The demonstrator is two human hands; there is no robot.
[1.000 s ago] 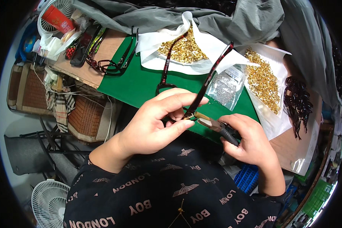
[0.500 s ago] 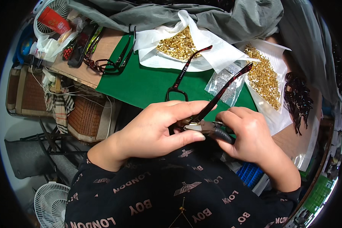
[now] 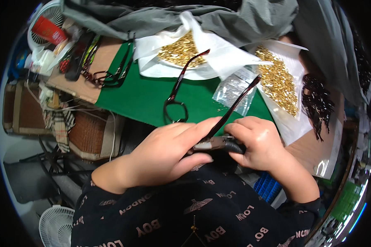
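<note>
My left hand (image 3: 163, 148) is closed around a dark tortoiseshell eyeglass frame (image 3: 176, 110), its thumb and fingers at the near side. One rim shows beyond my knuckles, and both temples point away from me over the table. In my closed right hand (image 3: 259, 142) is a pair of pliers (image 3: 234, 146) with dark grips. Their metal jaws reach to the base of the nearer temple, beside my left thumb. What the jaws touch is hidden by my left fingers.
Gold-coloured small parts (image 3: 185, 47) lie on white sheeting, with another heap (image 3: 278, 82) to the right. A clear bag of tiny pieces (image 3: 235, 90) rests on the green mat (image 3: 144, 96). More eyeglass frames (image 3: 111, 78) lie at left; dark temples (image 3: 317, 103) are bunched at right.
The whole view has shifted, so the scene sits farther left. Both hands remain on the eyeglass frame and pliers; the frame has tilted slightly and more of its far rim shows.
</note>
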